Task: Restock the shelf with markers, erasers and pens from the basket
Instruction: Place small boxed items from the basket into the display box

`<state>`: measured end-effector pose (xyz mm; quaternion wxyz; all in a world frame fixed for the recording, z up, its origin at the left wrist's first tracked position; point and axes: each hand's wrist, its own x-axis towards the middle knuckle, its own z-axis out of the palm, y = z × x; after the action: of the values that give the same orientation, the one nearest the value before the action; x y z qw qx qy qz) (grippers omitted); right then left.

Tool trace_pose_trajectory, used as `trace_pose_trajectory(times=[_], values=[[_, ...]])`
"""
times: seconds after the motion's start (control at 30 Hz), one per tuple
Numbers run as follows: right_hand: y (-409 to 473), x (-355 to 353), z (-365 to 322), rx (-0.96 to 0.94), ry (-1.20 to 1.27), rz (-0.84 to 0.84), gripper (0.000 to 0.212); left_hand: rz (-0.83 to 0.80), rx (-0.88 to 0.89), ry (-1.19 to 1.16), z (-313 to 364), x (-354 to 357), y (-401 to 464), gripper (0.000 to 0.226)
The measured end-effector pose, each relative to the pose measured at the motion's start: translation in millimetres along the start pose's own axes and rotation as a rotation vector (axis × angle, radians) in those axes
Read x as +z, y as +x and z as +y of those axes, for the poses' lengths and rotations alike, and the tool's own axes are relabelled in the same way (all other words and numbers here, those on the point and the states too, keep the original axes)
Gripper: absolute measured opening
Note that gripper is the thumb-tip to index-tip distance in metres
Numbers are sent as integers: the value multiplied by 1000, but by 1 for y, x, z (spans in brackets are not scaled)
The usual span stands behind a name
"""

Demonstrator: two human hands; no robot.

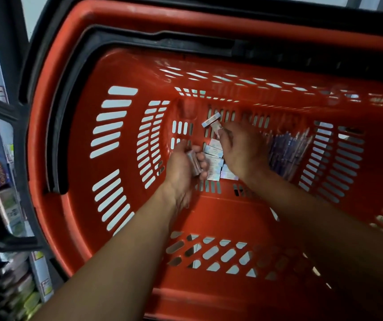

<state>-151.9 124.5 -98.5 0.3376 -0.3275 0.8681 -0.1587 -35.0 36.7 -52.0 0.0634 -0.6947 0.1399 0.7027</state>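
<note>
- Both hands are down inside the red basket (74,158).
- The left hand (183,165) curls around a small stack of eraser boxes (194,164).
- The right hand (239,147) pinches 1 more eraser box (211,120) at its fingertips, lifted clear of the floor.
- Between and under the hands lie more loose erasers (213,154); beyond the right hand sits a bundle of pens (287,151).
- Judging by this, restocking looks far from finished: stock remains, and the shelf (5,158) stands left of the left arm.

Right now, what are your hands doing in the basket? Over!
Left hand grips small erasers. Right hand pinches another eraser. More erasers and pens on the basket floor. Nothing in the way.
</note>
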Motion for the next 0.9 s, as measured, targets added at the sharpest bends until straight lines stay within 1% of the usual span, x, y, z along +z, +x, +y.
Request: trace_pose_trajectory(times=[0.07, 0.13, 0.23, 0.27, 0.3, 0.33, 0.4, 0.43, 0.5, 0.57, 0.67, 0.7, 0.77, 0.83, 0.9], values=[[-14, -6, -12, 45, 169, 41, 21, 1, 2, -56, 2, 1, -1, 42], [-34, -10, -29, 33, 257, 36, 20, -33, 17, -101, 4, 3, -1, 51], [-59, -10, -46, -28, 275, -54, 22, -167, 28, -171, 6, 3, -9, 62], [-63, -10, -48, -43, 259, -74, 23, -214, 32, -150, 6, 3, -11, 65], [-64, -9, -49, -54, 237, -80, 26, -236, 43, -101, 5, 2, -13, 64], [-63, -8, -49, -52, 212, -81, 30, -225, 60, -44, 5, 2, -13, 59], [-56, -8, -49, -11, 174, -76, 34, -166, 85, 31, 4, 0, -13, 44], [-49, -9, -47, 11, 156, -59, 31, -133, 79, 47, 4, 0, -12, 39], [-31, -10, -39, 22, 112, -14, 26, -79, 43, 42, 5, 0, -9, 34], [-13, -9, -32, 10, 63, -14, 36, -46, 34, 5, 5, 1, -6, 29], [9, 0, -28, 22, 69, -83, 46, -33, 80, -79, 5, 1, -5, 21], [15, 5, -28, 30, 77, -119, 45, -25, 98, -85, 4, 1, -4, 19], [24, 14, -28, 42, 78, -163, 36, -11, 127, -80, 4, 0, -3, 18], [26, 19, -29, 67, 102, -140, 26, -2, 140, -74, 4, -1, -2, 18], [24, 19, -30, 109, 156, -83, 19, -7, 151, -59, 4, -1, -3, 18]])
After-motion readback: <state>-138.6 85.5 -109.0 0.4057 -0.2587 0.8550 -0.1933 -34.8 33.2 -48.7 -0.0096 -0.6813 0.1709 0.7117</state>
